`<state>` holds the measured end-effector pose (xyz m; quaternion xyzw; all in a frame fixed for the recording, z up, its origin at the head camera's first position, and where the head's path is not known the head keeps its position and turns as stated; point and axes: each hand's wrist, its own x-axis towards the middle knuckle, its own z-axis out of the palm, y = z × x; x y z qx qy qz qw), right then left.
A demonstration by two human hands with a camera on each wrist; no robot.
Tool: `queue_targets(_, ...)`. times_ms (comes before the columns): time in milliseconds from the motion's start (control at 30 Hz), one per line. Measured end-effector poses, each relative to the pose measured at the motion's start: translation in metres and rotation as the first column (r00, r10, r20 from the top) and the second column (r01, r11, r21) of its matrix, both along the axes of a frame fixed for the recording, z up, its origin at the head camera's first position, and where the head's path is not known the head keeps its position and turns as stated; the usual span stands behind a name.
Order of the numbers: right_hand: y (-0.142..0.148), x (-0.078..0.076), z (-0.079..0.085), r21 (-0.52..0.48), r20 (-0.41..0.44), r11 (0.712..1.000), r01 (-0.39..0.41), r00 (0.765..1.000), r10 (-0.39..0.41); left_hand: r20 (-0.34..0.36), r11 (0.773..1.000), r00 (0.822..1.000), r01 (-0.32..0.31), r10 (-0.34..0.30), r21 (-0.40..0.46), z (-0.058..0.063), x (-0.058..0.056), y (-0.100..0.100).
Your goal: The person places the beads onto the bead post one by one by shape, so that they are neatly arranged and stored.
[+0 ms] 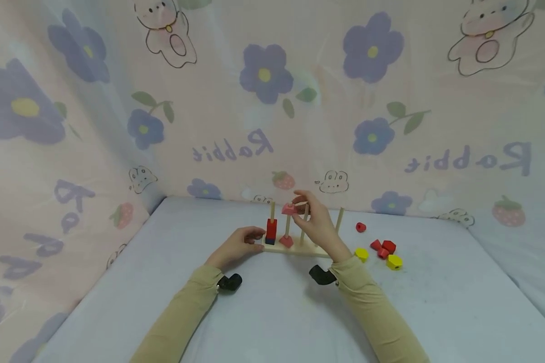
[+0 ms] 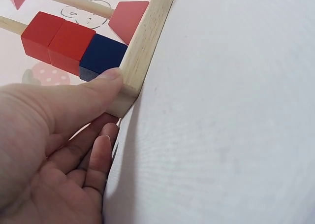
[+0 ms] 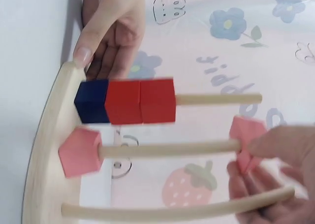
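Note:
A wooden peg stand (image 1: 295,249) with upright pegs rests on the white table. My left hand (image 1: 237,246) holds the stand's left end, its thumb (image 2: 106,83) on the base near the corner. Beside that thumb, a dark blue cube (image 3: 92,102) sits lowest on the first peg, under two red cubes (image 2: 59,44). The second peg bears a pink pentagonal block (image 3: 78,152) at its foot. At that peg's tip, my right hand (image 1: 319,224) pinches another pink block (image 3: 244,135) between thumb and fingers; the peg end meets the block. The third peg (image 3: 172,214) passes close to the right fingers.
Right of the stand lie several loose red blocks (image 1: 389,246) and two yellow blocks (image 1: 394,262). One red block (image 1: 361,227) lies farther back. The last peg (image 1: 339,220) stands at the stand's right. A patterned curtain (image 1: 318,126) hangs behind the table.

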<state>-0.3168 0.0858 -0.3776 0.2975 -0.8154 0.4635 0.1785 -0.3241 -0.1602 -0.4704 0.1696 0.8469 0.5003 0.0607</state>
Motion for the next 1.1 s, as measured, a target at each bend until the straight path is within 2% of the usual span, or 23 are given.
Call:
queue_targets(167, -0.001, 0.002, -0.003, -0.060, 0.123, 0.997, 0.041, 0.992, -0.033, 0.000, 1.000, 1.000, 0.007, -0.007, 0.006, -0.003, -0.003, -0.001)
queue_targets(333, -0.001, 0.001, -0.017, -0.064, 0.263, 0.997, 0.046, 0.965, -0.027, 0.018, 1.000, 1.000, -0.017, 0.017, 0.001, -0.004, -0.002, -0.001)
queue_targets(467, -0.005, 0.000, -0.031, -0.070, 0.310, 0.995, 0.068, 0.950, -0.044, 0.010, 1.000, 1.000, -0.023, 0.023, 0.008, -0.003, -0.001, -0.001)
queue_targets(633, -0.007, 0.001, -0.046, -0.095, 0.376, 0.990, 0.101, 0.925, -0.058, -0.008, 1.000, 1.000, 0.002, -0.002, 0.012, -0.003, -0.001, -0.001)
queue_targets(767, -0.006, 0.004, -0.055, -0.045, 0.396, 0.991, 0.125, 0.913, -0.097, -0.004, 1.000, 1.000, 0.015, -0.015, 0.007, -0.005, -0.001, -0.001)
queue_targets(900, -0.005, 0.004, -0.060, -0.017, 0.368, 0.992, 0.122, 0.924, -0.107, -0.005, 1.000, 1.000, 0.005, -0.005, 0.002, -0.003, -0.001, -0.002)
queue_targets(1100, 0.008, 0.013, -0.054, 0.034, 0.339, 0.997, 0.074, 0.937, -0.081, -0.006, 1.000, 1.000, 0.017, -0.017, 0.005, 0.000, -0.001, -0.001)
